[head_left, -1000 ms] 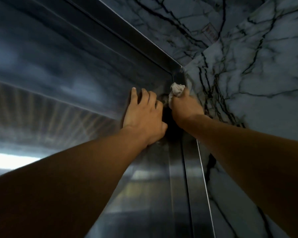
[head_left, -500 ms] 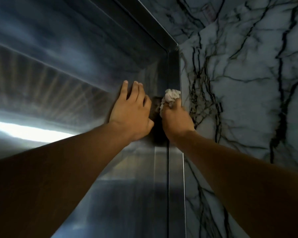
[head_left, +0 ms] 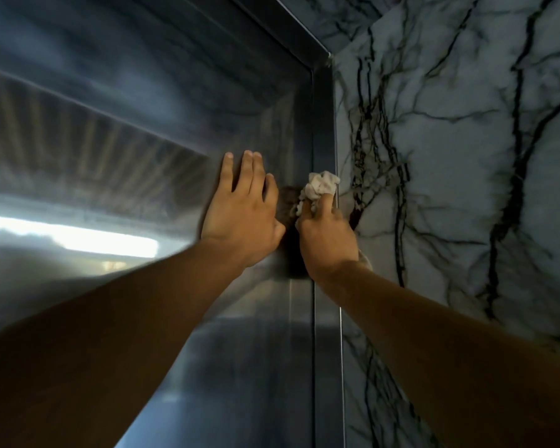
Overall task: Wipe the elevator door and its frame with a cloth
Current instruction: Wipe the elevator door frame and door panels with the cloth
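White marble wall (head_left: 466, 156) with dark veins.

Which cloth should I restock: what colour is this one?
Off-white cloth, seen in the head view.

We see both arms stretched up and forward. Our left hand (head_left: 241, 215) lies flat, fingers straight. Our right hand (head_left: 325, 234) is fisted.

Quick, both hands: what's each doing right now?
Left hand: open, fingers straight, flat on the metal frame.
Right hand: grips the cloth against the frame.
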`<state>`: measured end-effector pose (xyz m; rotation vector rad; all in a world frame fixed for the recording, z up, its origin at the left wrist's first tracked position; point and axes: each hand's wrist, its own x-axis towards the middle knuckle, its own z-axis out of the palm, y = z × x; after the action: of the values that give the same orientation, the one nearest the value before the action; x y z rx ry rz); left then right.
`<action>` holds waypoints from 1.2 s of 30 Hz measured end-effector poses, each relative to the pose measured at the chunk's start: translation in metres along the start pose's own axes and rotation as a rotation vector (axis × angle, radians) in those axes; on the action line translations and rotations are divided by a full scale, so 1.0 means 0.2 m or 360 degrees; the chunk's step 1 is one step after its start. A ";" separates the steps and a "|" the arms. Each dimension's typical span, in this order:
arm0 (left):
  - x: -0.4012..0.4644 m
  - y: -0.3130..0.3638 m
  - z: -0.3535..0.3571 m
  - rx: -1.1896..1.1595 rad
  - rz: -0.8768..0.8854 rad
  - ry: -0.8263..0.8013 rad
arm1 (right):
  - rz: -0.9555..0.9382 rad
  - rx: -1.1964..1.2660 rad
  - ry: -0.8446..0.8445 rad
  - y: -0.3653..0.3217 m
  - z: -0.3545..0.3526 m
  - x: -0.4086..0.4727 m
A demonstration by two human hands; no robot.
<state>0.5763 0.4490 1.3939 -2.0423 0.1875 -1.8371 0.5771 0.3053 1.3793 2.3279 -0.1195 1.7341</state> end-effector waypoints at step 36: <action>-1.09 0.34 0.02 0.0099 -0.0013 -0.0259 | -0.0192 0.0114 -0.0380 -0.10 0.22 -1.09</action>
<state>0.5614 0.4627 1.1663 -2.1394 0.0764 -1.6500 0.5575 0.2982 1.1577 2.5300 0.0421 1.4229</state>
